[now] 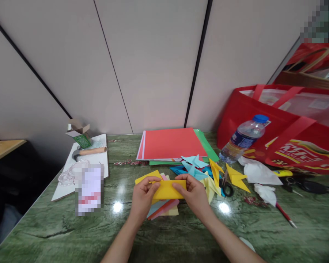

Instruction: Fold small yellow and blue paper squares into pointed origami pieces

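Both hands hold a folded yellow paper (168, 189) just above the green marble table (71, 230). My left hand (143, 197) pinches its left end, thumb on top. My right hand (192, 193) pinches its right end, fingers curled over the upper edge. Beneath the paper lies a small stack of coloured square sheets (164, 210), yellow, pink and pale blue. To the right of my hands sit several folded paper shapes (197, 168) in blue and yellow.
A stack of red and green sheets (172, 143) lies by the wall. Scissors (227, 187), a water bottle (244, 138), crumpled tissues (259, 172), a red pen (286, 217) and a red bag (285, 124) are at right. A hammer (89, 151), beads (67, 176) and a small box (79, 133) rest at left.
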{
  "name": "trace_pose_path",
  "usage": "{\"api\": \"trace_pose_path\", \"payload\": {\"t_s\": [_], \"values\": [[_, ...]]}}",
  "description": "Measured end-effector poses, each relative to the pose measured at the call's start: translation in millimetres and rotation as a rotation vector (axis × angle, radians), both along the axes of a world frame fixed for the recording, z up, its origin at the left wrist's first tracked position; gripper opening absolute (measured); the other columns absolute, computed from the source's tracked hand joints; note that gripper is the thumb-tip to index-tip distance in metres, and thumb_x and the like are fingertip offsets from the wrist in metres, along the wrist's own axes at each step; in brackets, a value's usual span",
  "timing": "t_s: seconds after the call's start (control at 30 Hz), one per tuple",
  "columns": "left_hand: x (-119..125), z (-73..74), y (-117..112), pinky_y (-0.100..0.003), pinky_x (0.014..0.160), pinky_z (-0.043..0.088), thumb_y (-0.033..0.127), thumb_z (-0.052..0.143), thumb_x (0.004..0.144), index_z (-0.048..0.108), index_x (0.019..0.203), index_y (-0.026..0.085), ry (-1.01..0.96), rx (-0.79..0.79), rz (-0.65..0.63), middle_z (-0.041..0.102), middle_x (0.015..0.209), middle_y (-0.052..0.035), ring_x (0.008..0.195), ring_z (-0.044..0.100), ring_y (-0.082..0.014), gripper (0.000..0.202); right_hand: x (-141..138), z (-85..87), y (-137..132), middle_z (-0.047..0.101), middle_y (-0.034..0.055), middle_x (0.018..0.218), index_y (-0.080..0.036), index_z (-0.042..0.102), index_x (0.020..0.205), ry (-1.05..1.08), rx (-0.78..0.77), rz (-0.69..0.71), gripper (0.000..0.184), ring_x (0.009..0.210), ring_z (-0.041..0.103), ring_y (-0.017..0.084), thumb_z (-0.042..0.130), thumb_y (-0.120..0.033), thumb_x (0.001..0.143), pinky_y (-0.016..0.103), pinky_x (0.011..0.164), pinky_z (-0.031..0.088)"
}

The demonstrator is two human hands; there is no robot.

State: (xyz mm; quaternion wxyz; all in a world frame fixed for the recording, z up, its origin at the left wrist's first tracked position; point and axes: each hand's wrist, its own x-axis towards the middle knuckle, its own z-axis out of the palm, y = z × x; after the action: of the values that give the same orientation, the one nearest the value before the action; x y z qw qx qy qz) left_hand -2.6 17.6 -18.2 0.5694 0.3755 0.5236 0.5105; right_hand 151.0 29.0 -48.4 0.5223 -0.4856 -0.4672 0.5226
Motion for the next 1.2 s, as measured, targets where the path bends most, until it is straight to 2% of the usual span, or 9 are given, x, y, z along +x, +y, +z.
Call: {"api": "trace_pose_path", "payload": {"t_s": [0.3, 0.53, 0.93, 1.1, 1.2], "values": [[-0.1, 0.4, 0.0, -0.022, 0.044, 0.048, 0.030, 0.068, 0.061, 0.060, 0.077, 0.015, 0.018, 0.008, 0.019, 0.067, 0.056, 0.0005, 0.047, 0.063, -0.0154, 0.023, 0.3, 2.9, 0.4, 0.059, 0.0009, 0.065, -0.018, 0.059, 0.077, 0.056, -0.027, 0.020, 0.031, 0.058, 0.056, 0.016, 0.069, -0.043, 0.064, 0.025, 0.050, 0.045], [0.8, 2.4, -2.1, -0.024, 0.043, 0.049, 0.030, 0.066, 0.063, 0.057, 0.084, 0.016, 0.019, -0.003, 0.000, 0.066, 0.050, 0.0016, 0.044, 0.061, -0.0161, 0.027, 0.9, 4.9, 0.0, 0.058, 0.0008, 0.065, -0.018, 0.059, 0.076, 0.075, -0.053, 0.031, 0.029, 0.058, 0.055, 0.016, 0.069, -0.041, 0.063, 0.024, 0.051, 0.043], [-0.4, -0.1, -0.6, -0.024, 0.046, 0.049, 0.031, 0.067, 0.062, 0.057, 0.079, 0.016, 0.015, 0.009, 0.001, 0.065, 0.051, 0.0021, 0.046, 0.061, -0.0152, 0.024, 1.0, 3.7, 1.1, 0.058, 0.0008, 0.064, -0.018, 0.059, 0.073, 0.041, -0.045, 0.021, 0.030, 0.057, 0.056, 0.017, 0.070, -0.043, 0.062, 0.025, 0.049, 0.044], [1.6, 2.5, -1.1, -0.023, 0.047, 0.047, 0.029, 0.065, 0.063, 0.057, 0.080, 0.017, 0.059, 0.009, 0.005, 0.064, 0.051, 0.0020, 0.047, 0.061, -0.0155, 0.022, 2.2, 3.1, 1.2, 0.060, 0.0017, 0.065, -0.018, 0.060, 0.076, 0.046, -0.049, 0.030, 0.028, 0.059, 0.057, 0.018, 0.069, -0.041, 0.063, 0.026, 0.051, 0.045], [0.1, 0.7, -2.0, -0.023, 0.049, 0.046, 0.026, 0.061, 0.067, 0.060, 0.082, 0.017, 0.169, 0.076, 0.019, 0.065, 0.055, 0.0012, 0.051, 0.060, -0.0149, 0.018, 3.8, 3.2, 1.5, 0.063, 0.0031, 0.069, -0.019, 0.063, 0.081, 0.031, -0.071, 0.073, 0.028, 0.061, 0.059, 0.019, 0.068, -0.041, 0.064, 0.028, 0.053, 0.046]]}}
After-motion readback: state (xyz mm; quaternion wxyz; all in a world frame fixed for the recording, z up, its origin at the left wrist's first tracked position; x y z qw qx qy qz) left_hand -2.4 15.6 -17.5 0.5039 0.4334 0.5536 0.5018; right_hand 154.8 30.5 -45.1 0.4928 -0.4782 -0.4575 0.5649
